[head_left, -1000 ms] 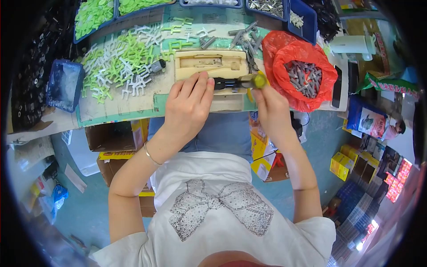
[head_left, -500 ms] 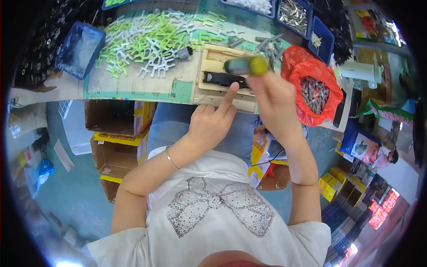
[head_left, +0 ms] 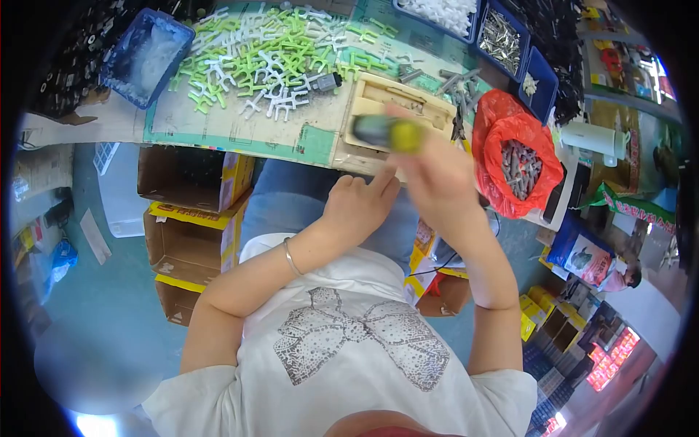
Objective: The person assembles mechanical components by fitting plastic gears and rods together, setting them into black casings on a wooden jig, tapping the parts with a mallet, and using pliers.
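My right hand (head_left: 437, 164) grips a short thick tool (head_left: 386, 133) with a dark body and a yellow-green end. Motion blurs it, so its kind is unclear. It hangs over the left part of a cream fixture block (head_left: 437, 113) on the workbench. Just in front of the block's near edge is my left hand (head_left: 360, 207), fingers curled, the index reaching toward my right hand. Its fingertips are partly hidden, and I cannot make out what they hold. A small black tool (head_left: 457, 127) shows at the block's right end.
Green and white forked plastic pieces (head_left: 269, 62) lie heaped at left, beside a blue bin (head_left: 145, 58). A red bag (head_left: 489, 149) of grey parts stands at right. Blue trays hold white pieces (head_left: 437, 16) and metal parts (head_left: 501, 40). Cardboard boxes (head_left: 186, 240) stand below the bench.
The view has shifted. My left index finger has left the black part in the block; that part is now out of sight. My right hand and the tool have moved left and nearer to me.
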A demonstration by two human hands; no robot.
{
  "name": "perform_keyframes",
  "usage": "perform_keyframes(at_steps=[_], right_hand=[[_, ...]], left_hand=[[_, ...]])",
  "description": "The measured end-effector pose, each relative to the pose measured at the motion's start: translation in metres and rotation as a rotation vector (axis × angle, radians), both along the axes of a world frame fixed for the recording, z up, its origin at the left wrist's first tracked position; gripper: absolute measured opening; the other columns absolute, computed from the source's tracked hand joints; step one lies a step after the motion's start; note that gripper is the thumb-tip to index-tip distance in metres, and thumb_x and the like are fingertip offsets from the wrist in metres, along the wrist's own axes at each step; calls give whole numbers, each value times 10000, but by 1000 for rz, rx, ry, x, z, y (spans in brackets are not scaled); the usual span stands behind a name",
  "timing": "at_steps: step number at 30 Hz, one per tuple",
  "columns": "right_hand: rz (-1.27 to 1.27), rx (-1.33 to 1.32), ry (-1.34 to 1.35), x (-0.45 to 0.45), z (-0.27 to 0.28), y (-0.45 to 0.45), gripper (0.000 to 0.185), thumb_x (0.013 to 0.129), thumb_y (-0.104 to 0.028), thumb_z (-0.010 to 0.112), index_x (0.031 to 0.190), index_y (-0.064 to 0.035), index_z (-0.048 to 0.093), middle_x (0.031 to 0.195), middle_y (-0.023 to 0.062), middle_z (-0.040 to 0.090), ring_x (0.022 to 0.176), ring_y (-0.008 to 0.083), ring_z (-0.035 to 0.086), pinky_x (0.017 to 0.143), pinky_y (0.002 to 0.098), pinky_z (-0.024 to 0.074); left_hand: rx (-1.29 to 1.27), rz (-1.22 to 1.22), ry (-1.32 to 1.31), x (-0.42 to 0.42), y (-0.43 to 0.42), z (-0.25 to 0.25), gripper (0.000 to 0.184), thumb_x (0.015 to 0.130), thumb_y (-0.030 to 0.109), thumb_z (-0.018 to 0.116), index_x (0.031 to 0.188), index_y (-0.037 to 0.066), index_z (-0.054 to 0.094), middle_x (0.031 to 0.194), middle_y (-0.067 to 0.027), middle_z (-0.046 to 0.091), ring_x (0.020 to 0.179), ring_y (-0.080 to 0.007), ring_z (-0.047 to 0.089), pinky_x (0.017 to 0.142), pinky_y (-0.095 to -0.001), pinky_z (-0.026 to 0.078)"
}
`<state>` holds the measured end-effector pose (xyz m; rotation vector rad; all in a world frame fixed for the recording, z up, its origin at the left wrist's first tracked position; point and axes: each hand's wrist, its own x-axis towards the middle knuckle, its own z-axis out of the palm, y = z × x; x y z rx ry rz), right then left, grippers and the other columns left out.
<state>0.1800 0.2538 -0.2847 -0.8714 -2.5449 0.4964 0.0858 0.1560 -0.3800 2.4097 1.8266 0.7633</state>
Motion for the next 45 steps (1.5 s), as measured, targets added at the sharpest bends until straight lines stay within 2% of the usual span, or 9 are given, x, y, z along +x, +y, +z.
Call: perform_keyframes(at_steps=[5, 12, 17, 22, 28, 33, 35, 38, 45], right_hand=[[6, 41, -135, -21, 12, 11, 328, 838, -217, 634, 1122, -56, 606, 715, 91, 625, 647, 243, 635, 510, 359, 488], [-17, -90, -58, -6, 2, 21, 229, 867, -208, 591, 1026, -45, 610, 754, 130, 624, 682, 324, 617, 576, 410, 483], [-698, -261, 274, 61, 18, 30, 281, 940, -167, 504, 1174, -16, 467, 949, 181, 647, 863, 325, 641, 759, 367, 485], [-1041, -89, -141, 176, -3, 57, 387, 826, 21, 440, 1207, 18, 373, 1071, 267, 559, 1019, 403, 571, 876, 405, 440], [-718, 230, -229, 201, -24, 48, 229, 802, 13, 529, 1027, 28, 568, 974, 225, 586, 927, 389, 574, 830, 429, 460], [-540, -178, -151, 110, -11, 6, 279, 745, -150, 688, 940, 12, 572, 945, 156, 562, 927, 328, 550, 813, 392, 453], [-514, -194, -184, 101, -20, 3, 373, 709, -195, 703, 968, 19, 541, 926, 169, 517, 927, 352, 523, 806, 409, 447], [-560, -321, -291, 93, -14, 1, 315, 699, -153, 668, 937, 19, 555, 900, 165, 507, 916, 360, 522, 796, 416, 444], [-475, -45, -359, 96, -42, -16, 193, 644, -125, 685, 706, 32, 592, 896, 169, 521, 833, 335, 538, 712, 418, 466]], left_hand=[[-23, -24, -53, -3, 3, 3, 86, 698, 164, 607, 755, 100, 600, 1018, -46, 613, 458, -142, 477, 465, -285, 376], [3, -28, -107, -9, 9, 11, 58, 705, 122, 594, 747, 82, 595, 1281, -95, 558, 431, -125, 471, 455, -262, 375], [-71, -93, -238, -17, 18, 30, 103, 677, 73, 594, 777, 58, 576, 1334, -128, 523, 439, -151, 505, 473, -277, 423], [-24, -153, -469, -30, 35, 46, 229, 643, 27, 624, 868, 64, 599, 1087, -58, 608, 585, -219, 570, 507, -330, 456], [-32, -165, -119, -30, 75, 55, 363, 694, 159, 721, 1021, 48, 609, 1168, -85, 556, 964, -258, 540, 791, -380, 416], [-28, -177, -211, -33, 77, 57, 366, 721, 182, 736, 1027, 33, 603, 1140, -103, 582, 1004, -287, 544, 837, -382, 415], [-444, -66, -716, -35, 73, 63, 346, 784, 144, 722, 1075, 12, 590, 1060, -99, 617, 947, -249, 588, 822, -347, 459], [-537, -66, -1134, -29, 75, 68, 345, 841, 122, 694, 1132, -11, 568, 999, -75, 628, 899, -172, 609, 783, -287, 490], [-823, 19, -1628, -34, 77, 68, 379, 865, 136, 679, 1185, -20, 552, 1025, -59, 621, 830, -93, 605, 759, -239, 494]])
